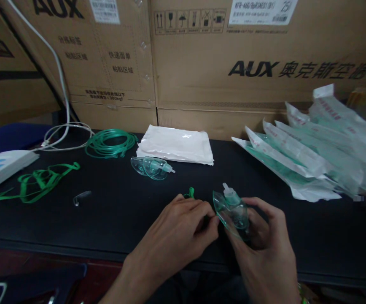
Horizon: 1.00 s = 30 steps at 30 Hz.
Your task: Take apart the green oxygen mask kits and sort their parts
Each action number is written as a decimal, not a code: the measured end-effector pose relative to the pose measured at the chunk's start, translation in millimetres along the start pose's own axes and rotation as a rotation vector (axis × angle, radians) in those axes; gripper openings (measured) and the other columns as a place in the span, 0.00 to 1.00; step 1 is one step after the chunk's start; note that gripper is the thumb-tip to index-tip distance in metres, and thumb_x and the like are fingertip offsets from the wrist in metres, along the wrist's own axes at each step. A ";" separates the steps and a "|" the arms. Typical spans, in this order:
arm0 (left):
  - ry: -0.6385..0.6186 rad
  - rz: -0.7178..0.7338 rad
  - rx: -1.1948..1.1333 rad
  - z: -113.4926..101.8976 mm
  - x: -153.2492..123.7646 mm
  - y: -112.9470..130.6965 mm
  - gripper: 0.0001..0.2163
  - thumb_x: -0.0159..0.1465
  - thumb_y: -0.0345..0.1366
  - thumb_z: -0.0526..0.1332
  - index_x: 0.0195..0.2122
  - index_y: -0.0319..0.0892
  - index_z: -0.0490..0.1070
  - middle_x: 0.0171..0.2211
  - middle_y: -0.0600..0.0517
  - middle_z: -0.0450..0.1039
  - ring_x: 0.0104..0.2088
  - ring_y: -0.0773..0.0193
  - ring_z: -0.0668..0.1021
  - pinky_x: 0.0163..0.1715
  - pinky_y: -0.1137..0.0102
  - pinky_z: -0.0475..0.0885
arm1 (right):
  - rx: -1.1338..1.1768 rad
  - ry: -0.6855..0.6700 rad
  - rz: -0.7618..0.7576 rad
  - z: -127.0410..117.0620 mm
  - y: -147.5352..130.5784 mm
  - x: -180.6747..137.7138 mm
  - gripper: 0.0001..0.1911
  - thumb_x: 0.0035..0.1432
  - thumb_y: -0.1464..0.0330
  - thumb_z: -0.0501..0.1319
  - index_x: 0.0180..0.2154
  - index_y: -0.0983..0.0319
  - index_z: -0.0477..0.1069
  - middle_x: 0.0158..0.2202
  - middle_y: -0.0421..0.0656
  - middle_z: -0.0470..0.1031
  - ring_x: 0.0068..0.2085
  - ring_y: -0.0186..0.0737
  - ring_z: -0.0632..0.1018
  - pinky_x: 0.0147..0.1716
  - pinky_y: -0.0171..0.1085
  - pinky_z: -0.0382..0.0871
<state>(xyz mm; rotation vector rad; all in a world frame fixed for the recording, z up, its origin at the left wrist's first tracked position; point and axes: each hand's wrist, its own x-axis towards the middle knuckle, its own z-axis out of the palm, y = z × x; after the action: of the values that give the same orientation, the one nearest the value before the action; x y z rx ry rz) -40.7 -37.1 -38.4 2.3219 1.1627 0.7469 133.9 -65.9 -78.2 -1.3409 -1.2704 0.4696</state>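
My right hand holds a clear green oxygen mask by its side, with the pale connector pointing up and away from me. Close against the mask's left edge, my left hand is closed in a pinch. A bit of green elastic strap sticks out behind its knuckles; the fingers hide the rest. Beyond my hands lies a second clear mask with its own connector. Several green straps lie tangled at the left, near a small clear plastic piece.
Coiled green tubing lies at the back left, beside a white packet. Several bagged packs are heaped at the right. A white power strip with cable sits far left. Large cardboard boxes stand behind the black table.
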 end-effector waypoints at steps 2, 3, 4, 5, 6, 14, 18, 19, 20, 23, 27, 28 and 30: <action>0.011 0.028 -0.025 0.2 -0.9 0.0 0.07 0.67 0.29 0.63 0.31 0.43 0.69 0.26 0.61 0.70 0.26 0.70 0.72 0.48 0.66 0.67 | -0.066 0.106 0.025 -0.1 0.0 0.5 0.23 0.54 0.63 0.71 0.50 0.56 0.69 0.38 0.45 0.85 0.37 0.46 0.87 0.32 0.36 0.82; 0.017 0.033 -0.044 0.3 -1.2 -0.1 0.07 0.65 0.28 0.64 0.30 0.43 0.70 0.25 0.60 0.70 0.26 0.70 0.71 0.45 0.68 0.68 | -0.091 0.152 0.048 -0.4 -0.9 1.1 0.23 0.53 0.62 0.72 0.50 0.57 0.69 0.37 0.46 0.84 0.36 0.47 0.87 0.31 0.36 0.81; 0.022 0.028 -0.064 0.5 -1.2 -0.4 0.07 0.64 0.28 0.64 0.30 0.43 0.70 0.24 0.60 0.69 0.25 0.70 0.71 0.40 0.70 0.68 | -0.110 0.186 0.073 -0.8 -2.4 1.9 0.24 0.52 0.61 0.72 0.49 0.57 0.68 0.37 0.46 0.84 0.35 0.48 0.87 0.30 0.36 0.81; 0.026 0.017 -0.081 1.0 -1.1 -0.7 0.06 0.64 0.28 0.64 0.30 0.43 0.71 0.24 0.60 0.69 0.25 0.70 0.71 0.36 0.71 0.68 | -0.122 0.207 0.100 -1.3 -4.3 2.7 0.26 0.51 0.60 0.72 0.49 0.57 0.68 0.36 0.46 0.84 0.34 0.49 0.87 0.29 0.37 0.81; 0.036 0.001 -0.094 1.8 -0.8 -1.0 0.06 0.65 0.29 0.64 0.30 0.43 0.72 0.25 0.59 0.70 0.25 0.69 0.72 0.32 0.72 0.68 | -0.127 0.216 0.120 -1.7 -6.1 3.5 0.27 0.50 0.60 0.72 0.50 0.57 0.68 0.36 0.46 0.84 0.34 0.50 0.86 0.30 0.38 0.81; 0.258 -0.109 -0.046 -16.1 -8.9 -5.4 0.06 0.73 0.35 0.61 0.41 0.43 0.77 0.39 0.53 0.79 0.38 0.65 0.81 0.42 0.72 0.73 | -0.064 0.177 0.156 -3.8 10.2 7.0 0.32 0.48 0.52 0.72 0.52 0.55 0.67 0.36 0.46 0.85 0.36 0.57 0.87 0.33 0.44 0.84; 0.522 -0.163 0.154 -79.3 -35.5 -11.0 0.07 0.75 0.37 0.58 0.42 0.44 0.76 0.38 0.53 0.79 0.38 0.63 0.80 0.45 0.71 0.73 | 0.011 0.108 0.182 -7.3 27.0 7.5 0.36 0.45 0.50 0.74 0.53 0.56 0.68 0.38 0.47 0.85 0.39 0.57 0.87 0.36 0.44 0.84; 0.604 -0.213 0.254 -99.1 -43.9 -13.8 0.08 0.74 0.39 0.59 0.43 0.44 0.76 0.39 0.53 0.80 0.38 0.62 0.80 0.45 0.69 0.73 | 0.041 0.088 0.190 -8.0 30.0 7.5 0.37 0.45 0.50 0.74 0.53 0.56 0.68 0.39 0.47 0.86 0.39 0.57 0.87 0.37 0.44 0.84; 0.675 -0.266 0.358 -118.8 -52.5 -17.3 0.09 0.73 0.41 0.59 0.43 0.44 0.76 0.39 0.52 0.80 0.38 0.60 0.80 0.44 0.68 0.73 | 0.068 0.072 0.193 -8.4 32.5 7.6 0.38 0.44 0.50 0.75 0.53 0.57 0.68 0.39 0.47 0.86 0.40 0.57 0.87 0.38 0.45 0.83; 0.850 -0.456 0.599 -168.9 -76.9 -32.4 0.14 0.72 0.48 0.57 0.43 0.45 0.77 0.36 0.51 0.81 0.35 0.55 0.80 0.40 0.64 0.73 | 0.085 0.067 0.191 -7.4 36.7 8.3 0.38 0.44 0.51 0.75 0.53 0.58 0.68 0.40 0.48 0.86 0.41 0.56 0.87 0.38 0.44 0.83; 0.890 -0.618 0.743 -199.9 -101.2 -67.0 0.18 0.72 0.50 0.51 0.44 0.45 0.75 0.40 0.48 0.81 0.40 0.48 0.82 0.43 0.59 0.74 | 0.108 0.092 0.146 -4.0 35.6 10.2 0.35 0.44 0.53 0.75 0.51 0.58 0.70 0.37 0.46 0.86 0.38 0.54 0.87 0.32 0.41 0.81; 0.834 -0.640 0.776 -201.6 -105.3 -78.3 0.19 0.73 0.50 0.49 0.46 0.45 0.74 0.43 0.46 0.81 0.42 0.47 0.82 0.45 0.58 0.74 | 0.121 0.095 0.131 -3.5 34.3 10.5 0.34 0.44 0.54 0.75 0.50 0.58 0.70 0.37 0.46 0.85 0.36 0.53 0.86 0.30 0.40 0.81; 0.716 -0.688 0.808 -200.2 -111.2 -101.9 0.20 0.72 0.49 0.48 0.45 0.44 0.75 0.44 0.43 0.81 0.43 0.46 0.82 0.45 0.58 0.74 | 0.134 0.103 0.107 -3.1 30.9 10.8 0.32 0.45 0.55 0.75 0.49 0.58 0.71 0.35 0.44 0.85 0.34 0.52 0.86 0.29 0.39 0.80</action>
<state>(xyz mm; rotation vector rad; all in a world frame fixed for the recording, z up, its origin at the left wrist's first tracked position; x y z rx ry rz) -283.4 -44.4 23.4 1.9098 2.8128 0.9665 152.2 -50.0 -100.4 -1.3075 -1.0687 0.5439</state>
